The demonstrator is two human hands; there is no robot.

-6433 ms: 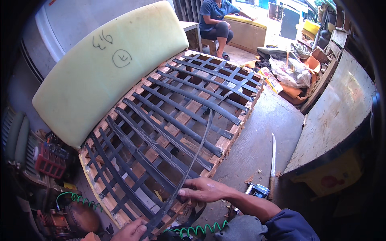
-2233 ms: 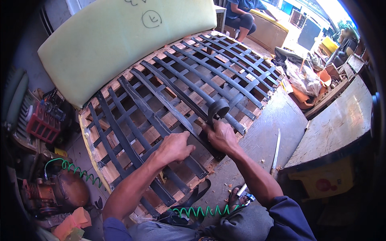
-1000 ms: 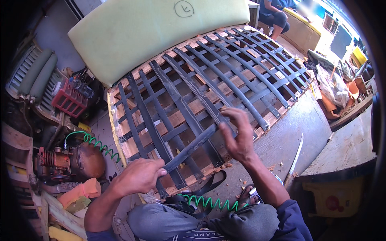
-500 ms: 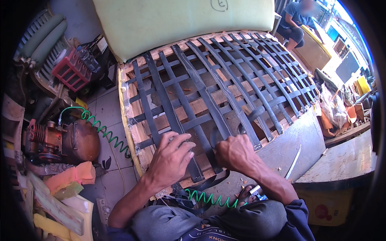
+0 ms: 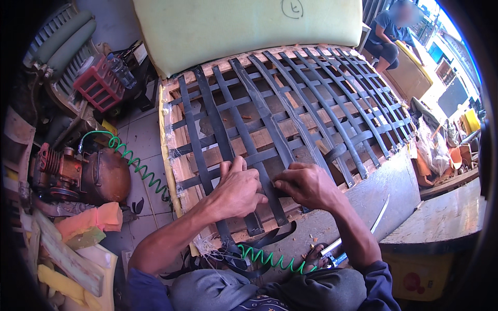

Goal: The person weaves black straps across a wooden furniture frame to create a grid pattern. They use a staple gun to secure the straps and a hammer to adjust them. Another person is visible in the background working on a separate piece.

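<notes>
Head cam: both hands down on the webbing at the near end of the frame. Left hand (image 5: 236,192) lies palm-down, fingers curled, thumb up, pressing on a dark strap (image 5: 270,171) where it crosses others. Can't tell if it's actually pinching the strap or just pressing. Right hand (image 5: 306,184) just beside it, fingertips bunched together on the same strap, looks like a pinch grip; what's under the fingertips is hidden. Hands nearly touch, thumbs facing each other.

Strap runs lengthwise from the near edge toward the far end, part of a woven grid of dark webbing (image 5: 311,103) stretched over a wooden frame (image 5: 179,166). Frame lies flat on the floor, near-left rail wrapped in clear film. Loose strap tail (image 5: 270,238) hangs off the near edge.

Outward: green coiled air hose (image 5: 270,259) across the lap, a second run of it (image 5: 135,160) to the left going to a rusty compressor (image 5: 83,176). Metal tool (image 5: 337,254) by the right forearm on the floor. Pale green foam slab (image 5: 244,26) leans at the far end of the frame. Red crate (image 5: 98,83) far left. Foam scraps (image 5: 93,223) near left. Another person (image 5: 389,36) seated far right, well apart.
</notes>
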